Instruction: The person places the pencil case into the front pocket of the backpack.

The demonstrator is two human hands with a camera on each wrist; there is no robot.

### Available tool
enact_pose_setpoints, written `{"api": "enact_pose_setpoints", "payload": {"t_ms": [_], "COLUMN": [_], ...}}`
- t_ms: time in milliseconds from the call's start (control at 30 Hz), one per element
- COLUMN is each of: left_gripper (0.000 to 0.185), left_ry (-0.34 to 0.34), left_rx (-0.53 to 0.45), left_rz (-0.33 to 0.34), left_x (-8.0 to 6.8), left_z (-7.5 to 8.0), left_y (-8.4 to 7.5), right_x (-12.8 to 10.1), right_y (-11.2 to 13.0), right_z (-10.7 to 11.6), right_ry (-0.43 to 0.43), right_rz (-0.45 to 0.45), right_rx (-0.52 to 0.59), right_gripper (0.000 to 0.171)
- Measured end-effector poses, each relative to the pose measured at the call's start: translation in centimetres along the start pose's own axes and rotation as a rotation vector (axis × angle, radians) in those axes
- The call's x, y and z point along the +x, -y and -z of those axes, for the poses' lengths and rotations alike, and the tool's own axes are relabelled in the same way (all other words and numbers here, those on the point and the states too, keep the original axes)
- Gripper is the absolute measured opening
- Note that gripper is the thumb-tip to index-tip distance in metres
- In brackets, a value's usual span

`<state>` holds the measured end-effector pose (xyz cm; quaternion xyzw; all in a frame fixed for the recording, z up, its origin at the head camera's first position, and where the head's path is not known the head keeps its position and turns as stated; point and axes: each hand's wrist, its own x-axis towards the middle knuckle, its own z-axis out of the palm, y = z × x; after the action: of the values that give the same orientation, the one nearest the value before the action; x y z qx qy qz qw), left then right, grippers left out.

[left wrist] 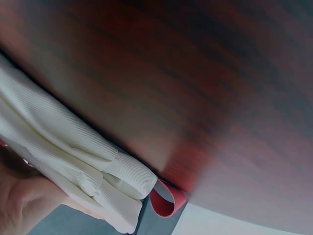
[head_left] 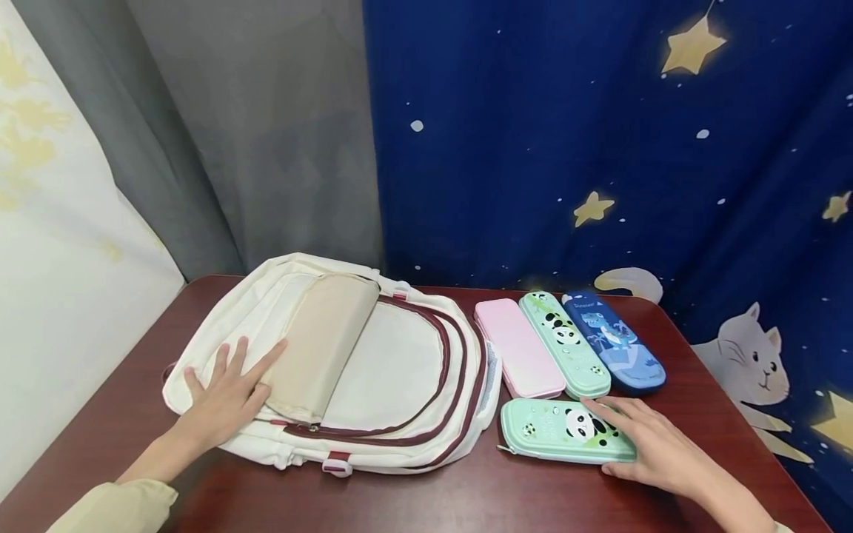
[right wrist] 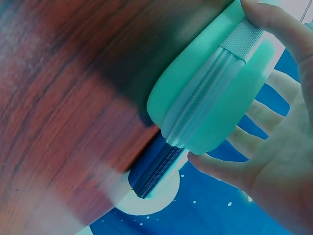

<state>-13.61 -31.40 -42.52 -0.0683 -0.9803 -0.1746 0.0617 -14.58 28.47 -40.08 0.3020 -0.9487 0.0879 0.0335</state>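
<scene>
In the head view, a cream backpack (head_left: 389, 363) with dark red trim lies on the table, its beige front flap (head_left: 320, 344) folded over. My left hand (head_left: 226, 396) rests on its left part, fingers spread; the left wrist view shows it beside the pale fabric (left wrist: 73, 142). A mint-green panda pencil case (head_left: 556, 437) lies crosswise at the right. Around its right end my right hand (head_left: 656, 444) holds it, thumb on the near side, fingers at the far side. The right wrist view shows the case's zipped edge (right wrist: 205, 93) near the thumb.
Behind the held case lie a pink case (head_left: 520, 348), another green panda pencil case (head_left: 566, 344) and a blue dinosaur pencil case (head_left: 613, 340), side by side. The dark red wooden table (head_left: 426, 503) ends at a star-patterned blue curtain (head_left: 493, 185).
</scene>
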Motion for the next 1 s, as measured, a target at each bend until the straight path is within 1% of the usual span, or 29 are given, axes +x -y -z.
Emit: {"api": "enact_pose_setpoints", "payload": {"t_ms": [100,167,233,400,533,700,833,900,1000], "left_gripper": [0.056,0.055,0.055,0.055,0.055,0.055,0.055,0.055,0.055], "left_ry": [-0.006,-0.008,-0.012,-0.019,-0.018,-0.004,-0.001,-0.005,-0.012], "left_rx": [-0.002,-0.004,-0.003,0.003,-0.001,-0.012,-0.013,-0.012,-0.014], "left_rz": [0.005,0.005,0.004,-0.001,0.001,0.008,0.014,0.013,0.008], "left_x": [-0.3,-0.4,-0.4,-0.1,0.0,-0.2,-0.5,-0.3,0.0], "left_z": [-0.1,-0.3,-0.3,-0.3,-0.3,-0.5,-0.5,-0.4,-0.4], "left_y": [0.1,0.1,0.2,0.3,0.1,0.1,0.3,0.4,0.4], "right_x": [0.1,0.0,-0.3,-0.6,-0.2,1.2,2.9,3.7,4.8], "right_y": [-0.1,0.0,0.1,0.3,0.5,0.8,1.1,1.4,2.1], "right_z": [0.1,0.2,0.5,1.9,3.2,3.8,3.6,3.5,3.4], "right_ry": [0.019,0.011,-0.020,-0.159,-0.212,-0.225,-0.235,-0.246,-0.242], "right_rz": [-0.013,-0.019,-0.014,0.008,0.026,0.042,0.087,0.110,0.115], "right_rx": [0.018,0.020,0.007,-0.033,-0.044,-0.030,-0.059,-0.067,-0.070], "right_gripper": [0.080,0.079,0.079,0.082,0.084,0.082,0.078,0.077,0.077]}}
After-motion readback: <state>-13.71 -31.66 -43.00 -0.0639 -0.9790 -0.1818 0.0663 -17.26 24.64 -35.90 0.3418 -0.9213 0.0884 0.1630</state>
